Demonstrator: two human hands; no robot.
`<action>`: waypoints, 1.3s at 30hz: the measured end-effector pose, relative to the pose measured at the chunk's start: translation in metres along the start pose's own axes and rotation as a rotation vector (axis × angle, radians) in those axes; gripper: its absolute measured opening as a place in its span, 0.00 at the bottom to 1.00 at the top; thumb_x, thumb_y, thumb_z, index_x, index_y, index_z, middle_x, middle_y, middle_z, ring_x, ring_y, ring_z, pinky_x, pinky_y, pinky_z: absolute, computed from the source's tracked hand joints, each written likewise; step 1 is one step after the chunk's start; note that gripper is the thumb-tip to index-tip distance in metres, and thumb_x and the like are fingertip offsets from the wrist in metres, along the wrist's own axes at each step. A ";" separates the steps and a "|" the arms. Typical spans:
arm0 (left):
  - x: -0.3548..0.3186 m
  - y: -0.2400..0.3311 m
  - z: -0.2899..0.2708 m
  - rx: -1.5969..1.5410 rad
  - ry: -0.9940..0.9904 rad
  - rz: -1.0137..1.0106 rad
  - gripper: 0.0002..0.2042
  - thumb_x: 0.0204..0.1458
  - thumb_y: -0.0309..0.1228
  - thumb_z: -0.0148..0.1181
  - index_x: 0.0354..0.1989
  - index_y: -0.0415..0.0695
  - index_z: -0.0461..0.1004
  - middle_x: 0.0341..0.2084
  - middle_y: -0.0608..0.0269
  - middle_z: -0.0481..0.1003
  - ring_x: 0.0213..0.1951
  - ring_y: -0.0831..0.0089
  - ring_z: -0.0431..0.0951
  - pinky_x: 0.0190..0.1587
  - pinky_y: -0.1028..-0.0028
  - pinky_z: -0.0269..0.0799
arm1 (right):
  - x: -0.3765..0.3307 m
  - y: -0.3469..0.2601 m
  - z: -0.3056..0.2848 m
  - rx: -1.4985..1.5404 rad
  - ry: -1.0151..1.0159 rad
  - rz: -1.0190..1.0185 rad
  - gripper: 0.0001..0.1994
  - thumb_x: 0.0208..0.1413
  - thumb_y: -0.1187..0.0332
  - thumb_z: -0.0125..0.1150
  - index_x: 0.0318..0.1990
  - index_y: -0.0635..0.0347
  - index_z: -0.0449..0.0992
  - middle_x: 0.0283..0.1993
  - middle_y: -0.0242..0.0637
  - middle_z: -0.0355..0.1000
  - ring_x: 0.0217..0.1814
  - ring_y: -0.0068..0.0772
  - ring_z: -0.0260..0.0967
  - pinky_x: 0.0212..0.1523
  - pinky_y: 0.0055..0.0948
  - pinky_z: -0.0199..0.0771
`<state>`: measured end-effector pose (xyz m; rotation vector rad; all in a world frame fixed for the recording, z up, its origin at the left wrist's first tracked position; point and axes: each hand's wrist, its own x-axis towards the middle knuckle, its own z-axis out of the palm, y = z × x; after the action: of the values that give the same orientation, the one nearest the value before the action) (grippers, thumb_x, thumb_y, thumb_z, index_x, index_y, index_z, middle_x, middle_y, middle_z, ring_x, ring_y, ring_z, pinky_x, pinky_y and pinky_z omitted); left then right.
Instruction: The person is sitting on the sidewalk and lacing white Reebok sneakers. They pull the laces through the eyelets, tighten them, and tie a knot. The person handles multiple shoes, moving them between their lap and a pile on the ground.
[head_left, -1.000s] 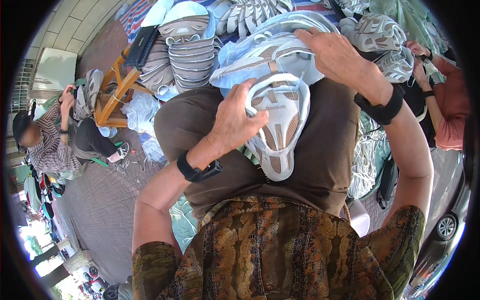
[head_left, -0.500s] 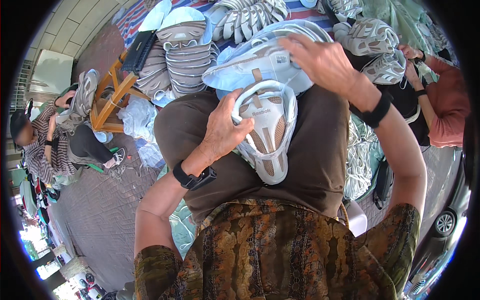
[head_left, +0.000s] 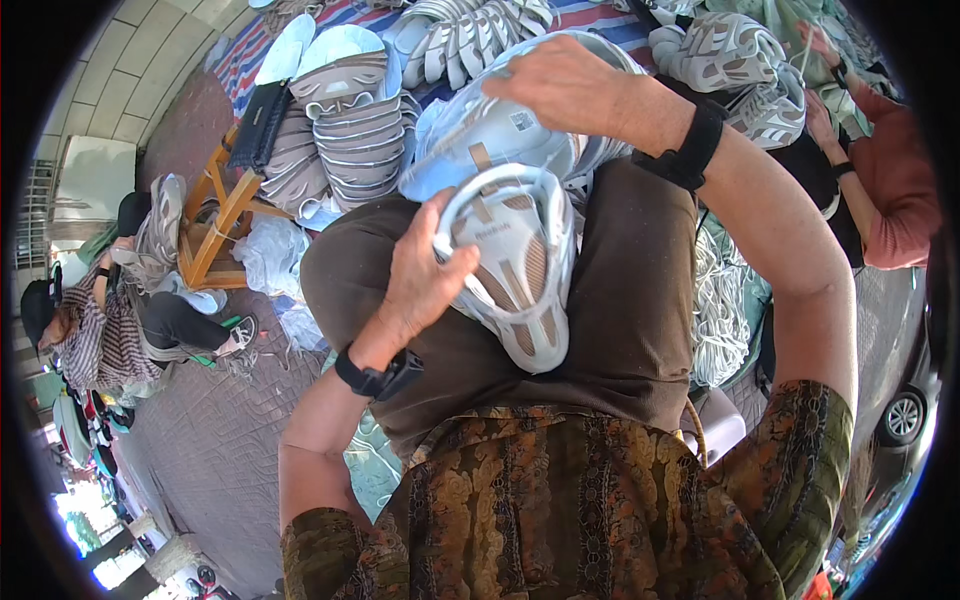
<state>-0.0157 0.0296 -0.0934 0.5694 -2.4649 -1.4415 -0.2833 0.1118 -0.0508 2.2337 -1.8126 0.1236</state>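
Note:
On my lap a white, grey and tan sneaker upper lies between my thighs, its toe toward me. My left hand is closed on the left side of its padded collar, the thumb reaching over the edge onto the tongue. Beyond it, a pile of pale blue and white uppers rests against my knees. My right hand is raised over that pile with its fingertips pinched together. A faint pale streak runs from these fingers down toward the left; I cannot make out what it is.
Stacked grey uppers stand beyond my left knee, beside a wooden stool with a black pouch. White laces hang in a bundle by my right thigh. Co-workers handle shoes on the left and right.
My right hand has moved left across the pile, and its fingers have come together. My left hand keeps its hold on the sneaker upper. The whole view has shifted slightly.

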 end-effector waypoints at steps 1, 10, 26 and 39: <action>0.008 0.000 -0.003 -0.027 -0.024 -0.043 0.29 0.46 0.32 0.56 0.60 0.38 0.62 0.47 0.48 0.73 0.50 0.62 0.73 0.55 0.67 0.66 | -0.012 -0.001 0.008 0.069 0.075 0.091 0.22 0.47 0.73 0.59 0.54 0.56 0.71 0.36 0.43 0.76 0.37 0.46 0.76 0.39 0.41 0.75; 0.023 -0.009 -0.015 -0.171 -0.153 -0.133 0.30 0.47 0.28 0.54 0.63 0.37 0.60 0.52 0.55 0.72 0.51 0.70 0.71 0.55 0.72 0.64 | -0.077 -0.039 0.038 -0.098 0.337 0.395 0.29 0.43 0.72 0.57 0.57 0.71 0.64 0.55 0.50 0.66 0.45 0.47 0.70 0.39 0.42 0.75; 0.001 -0.013 -0.002 -0.173 -0.112 0.006 0.32 0.44 0.27 0.50 0.64 0.35 0.59 0.54 0.50 0.69 0.56 0.64 0.68 0.60 0.70 0.60 | -0.006 0.017 0.024 -0.192 -0.053 0.062 0.04 0.40 0.69 0.59 0.17 0.53 0.77 0.22 0.37 0.75 0.23 0.39 0.75 0.17 0.42 0.71; 0.011 -0.025 -0.007 -0.164 -0.149 -0.142 0.33 0.47 0.32 0.52 0.65 0.39 0.57 0.58 0.54 0.64 0.60 0.66 0.62 0.63 0.71 0.53 | -0.049 0.000 0.008 0.044 0.327 0.247 0.23 0.47 0.65 0.64 0.52 0.56 0.71 0.47 0.47 0.72 0.43 0.47 0.74 0.38 0.44 0.75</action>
<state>-0.0170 0.0082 -0.1115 0.6348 -2.4262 -1.7822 -0.2953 0.1564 -0.0702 1.8725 -1.9020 0.5463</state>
